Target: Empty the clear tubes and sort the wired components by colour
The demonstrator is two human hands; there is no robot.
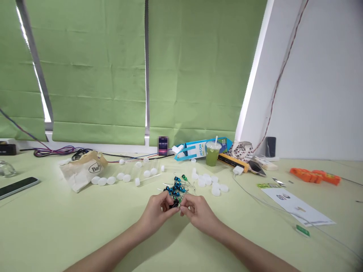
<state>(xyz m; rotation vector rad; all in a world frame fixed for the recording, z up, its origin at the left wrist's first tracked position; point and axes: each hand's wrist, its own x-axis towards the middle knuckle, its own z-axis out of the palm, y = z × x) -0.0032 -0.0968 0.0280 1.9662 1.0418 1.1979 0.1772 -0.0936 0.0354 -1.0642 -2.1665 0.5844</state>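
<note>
My left hand (159,210) is closed in a pinch around a small black capacitor (174,204). Just to its right, my right hand (199,212) is also pinched, its thumb and fingertip almost meeting the left fingertips. Whatever lies in that right pinch is too small to make out; it may be a thin wire lead. Right behind both hands lies a loose pile of blue capacitors (178,186) with long thin leads pointing in several directions. A green capacitor (184,177) sits at the pile's far edge.
Clear tubes with white caps (126,178) lie back left beside a paper bag (81,172). More white caps (207,179) are scattered to the right. Farther back stand a green drink cup (212,154) and a power strip (233,162). A white cable crosses a paper sheet (295,206).
</note>
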